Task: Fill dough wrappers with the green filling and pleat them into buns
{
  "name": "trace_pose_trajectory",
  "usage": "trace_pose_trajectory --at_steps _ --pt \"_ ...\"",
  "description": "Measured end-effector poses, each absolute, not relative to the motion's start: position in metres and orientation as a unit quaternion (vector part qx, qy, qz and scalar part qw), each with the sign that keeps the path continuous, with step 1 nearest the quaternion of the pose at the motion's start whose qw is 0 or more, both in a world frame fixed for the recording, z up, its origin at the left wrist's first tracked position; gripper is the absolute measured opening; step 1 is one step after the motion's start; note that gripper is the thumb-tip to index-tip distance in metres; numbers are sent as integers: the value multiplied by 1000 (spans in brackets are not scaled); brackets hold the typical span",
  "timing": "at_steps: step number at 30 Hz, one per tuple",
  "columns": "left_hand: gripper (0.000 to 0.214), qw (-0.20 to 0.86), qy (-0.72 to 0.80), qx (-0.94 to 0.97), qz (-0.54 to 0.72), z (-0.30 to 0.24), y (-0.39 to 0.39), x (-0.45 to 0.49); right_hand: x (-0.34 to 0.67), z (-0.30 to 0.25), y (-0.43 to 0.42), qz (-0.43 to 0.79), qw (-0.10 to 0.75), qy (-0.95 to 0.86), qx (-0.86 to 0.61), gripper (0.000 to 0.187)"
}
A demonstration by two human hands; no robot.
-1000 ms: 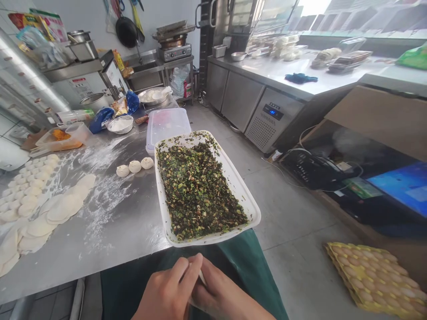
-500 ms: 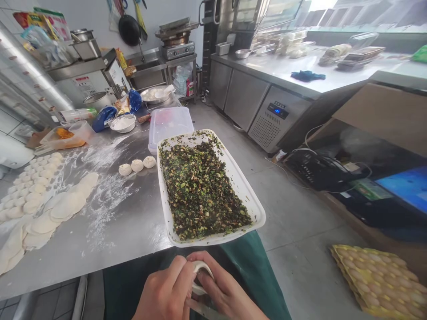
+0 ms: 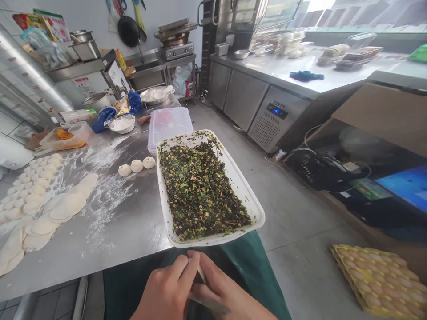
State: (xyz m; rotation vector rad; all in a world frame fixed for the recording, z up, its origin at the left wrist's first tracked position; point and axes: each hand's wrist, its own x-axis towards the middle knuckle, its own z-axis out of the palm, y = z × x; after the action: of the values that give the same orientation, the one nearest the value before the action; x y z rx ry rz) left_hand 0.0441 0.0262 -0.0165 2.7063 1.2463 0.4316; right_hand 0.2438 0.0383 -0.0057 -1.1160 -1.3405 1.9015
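My left hand [image 3: 165,286] and my right hand [image 3: 225,286] meet at the table's front edge, fingers closed around a bun of dough [image 3: 200,272]. Only a pale sliver of it shows between them; the rest is hidden. A flat, thin metal-looking tool [image 3: 213,304] lies across the palm side of my right hand, its kind unclear. Just beyond my fingers is a white tub [image 3: 256,209] with chopped dark-green filling [image 3: 203,191]. Left of the tub stand three pleated buns [image 3: 136,166] in a row. Overlapping flat dough wrappers [image 3: 68,206] lie farther left.
Dough pieces [image 3: 33,182] cover the far left of the floured steel table [image 3: 133,222]. A translucent lidded box [image 3: 171,122] sits behind the tub, with a bowl of flour [image 3: 122,123] to its left. An egg tray [image 3: 383,280] is low at the right.
My fingers have closed in over the dough, whose round opening showed before and is now mostly hidden. My right hand has turned inward, showing more of the flat tool.
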Motion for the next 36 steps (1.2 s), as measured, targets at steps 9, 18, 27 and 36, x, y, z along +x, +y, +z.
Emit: trace_pose_trajectory --at_steps 9,18,27,36 --pt "37 96 427 877 198 -7 27 46 210 -42 32 821 388 -197 -368 56" --pt "45 101 416 887 171 -13 25 46 205 -48 32 777 343 -232 -474 63" --pt "35 96 410 889 182 -13 27 46 205 -48 33 781 369 -215 -457 59" --pt "41 65 403 889 207 -12 27 45 205 -39 35 791 373 -192 -446 60"
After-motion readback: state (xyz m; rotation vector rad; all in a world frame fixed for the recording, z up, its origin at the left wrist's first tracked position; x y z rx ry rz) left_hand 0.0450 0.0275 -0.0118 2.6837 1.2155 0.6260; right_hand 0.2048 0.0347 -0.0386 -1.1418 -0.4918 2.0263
